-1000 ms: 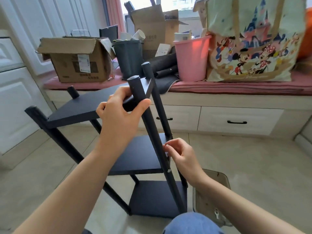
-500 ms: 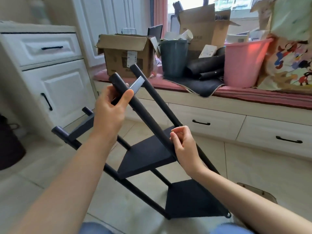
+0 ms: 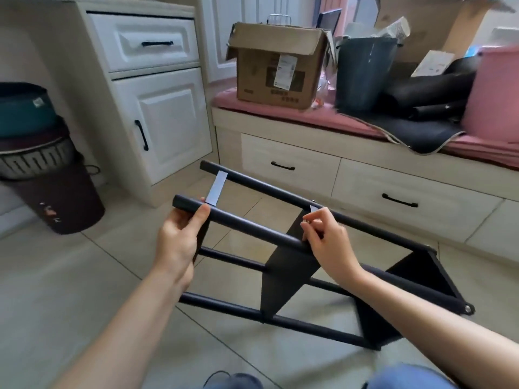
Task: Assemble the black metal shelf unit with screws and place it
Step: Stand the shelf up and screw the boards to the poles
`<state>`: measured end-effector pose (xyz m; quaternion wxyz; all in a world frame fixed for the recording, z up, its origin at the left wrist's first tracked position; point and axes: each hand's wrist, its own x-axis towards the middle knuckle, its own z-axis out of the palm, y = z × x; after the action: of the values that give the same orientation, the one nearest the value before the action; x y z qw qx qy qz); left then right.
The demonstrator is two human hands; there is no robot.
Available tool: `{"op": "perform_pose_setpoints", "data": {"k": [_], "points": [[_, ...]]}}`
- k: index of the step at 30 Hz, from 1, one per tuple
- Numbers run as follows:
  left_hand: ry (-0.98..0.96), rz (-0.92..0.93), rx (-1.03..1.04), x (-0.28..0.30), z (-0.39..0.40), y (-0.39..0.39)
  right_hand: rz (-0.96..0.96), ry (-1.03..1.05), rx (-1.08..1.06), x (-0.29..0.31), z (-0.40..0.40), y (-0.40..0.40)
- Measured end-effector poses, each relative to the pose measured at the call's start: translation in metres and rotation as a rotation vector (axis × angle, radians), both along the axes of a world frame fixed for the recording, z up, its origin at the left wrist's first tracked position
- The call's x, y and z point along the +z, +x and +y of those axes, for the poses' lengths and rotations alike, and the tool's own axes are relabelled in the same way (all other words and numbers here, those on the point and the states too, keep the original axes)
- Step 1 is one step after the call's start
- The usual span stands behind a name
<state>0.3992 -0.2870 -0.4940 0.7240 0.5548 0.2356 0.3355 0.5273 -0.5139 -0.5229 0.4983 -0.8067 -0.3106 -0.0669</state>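
The black shelf unit (image 3: 283,265) is lying tipped on its side on the floor (image 3: 70,276), exposing a joint. The left hand (image 3: 177,242), fingers clamped around the near pole at 10 o'clock, is steadying it, while the right hand (image 3: 328,242) is pinching something small, probably a screw, against that pole at 3 o'clock.

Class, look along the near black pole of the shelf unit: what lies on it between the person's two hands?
In the head view, only bare pole runs between the left hand and right hand; nothing sits on that stretch.
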Motion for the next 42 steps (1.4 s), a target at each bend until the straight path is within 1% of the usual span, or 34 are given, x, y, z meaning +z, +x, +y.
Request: {"op": "perform_pose_setpoints", "data": {"k": [5,9,13,17,21,27,29,30,34,38,40,42], "points": [[-0.112,0.048,-0.019,-0.053,0.004,-0.013,-0.046,-0.143,0.021,-0.028,0.007,0.013],[-0.195,0.090,-0.072,-0.087,0.002,-0.018,-0.069,-0.230,0.037,-0.049,0.002,0.022],[-0.279,0.112,-0.109,-0.111,0.002,-0.024,-0.081,-0.301,0.051,-0.066,-0.002,0.028],[-0.330,0.133,-0.119,-0.134,0.009,-0.027,-0.047,-0.319,0.060,-0.077,0.004,0.028],[-0.348,0.157,-0.087,-0.154,0.014,-0.030,-0.020,-0.327,0.035,-0.082,0.014,0.027],[-0.257,0.224,-0.131,-0.163,0.022,-0.035,0.013,-0.330,0.054,-0.072,0.034,0.017],[-0.202,0.236,-0.140,-0.161,0.027,-0.037,0.075,-0.321,0.108,-0.069,0.048,0.012],[-0.145,0.253,-0.147,-0.160,0.030,-0.037,0.121,-0.326,0.151,-0.068,0.056,0.009],[0.197,0.408,-0.226,-0.146,0.045,-0.038,0.335,-0.378,0.305,-0.067,0.088,0.011],[0.421,0.492,-0.395,-0.131,0.065,-0.030,0.699,-0.384,0.403,-0.070,0.115,0.025],[0.610,0.552,-0.487,-0.123,0.074,-0.024,0.809,-0.393,0.406,-0.074,0.126,0.031],[0.814,0.569,-0.596,-0.116,0.082,-0.020,0.924,-0.405,0.429,-0.078,0.136,0.034]]}}
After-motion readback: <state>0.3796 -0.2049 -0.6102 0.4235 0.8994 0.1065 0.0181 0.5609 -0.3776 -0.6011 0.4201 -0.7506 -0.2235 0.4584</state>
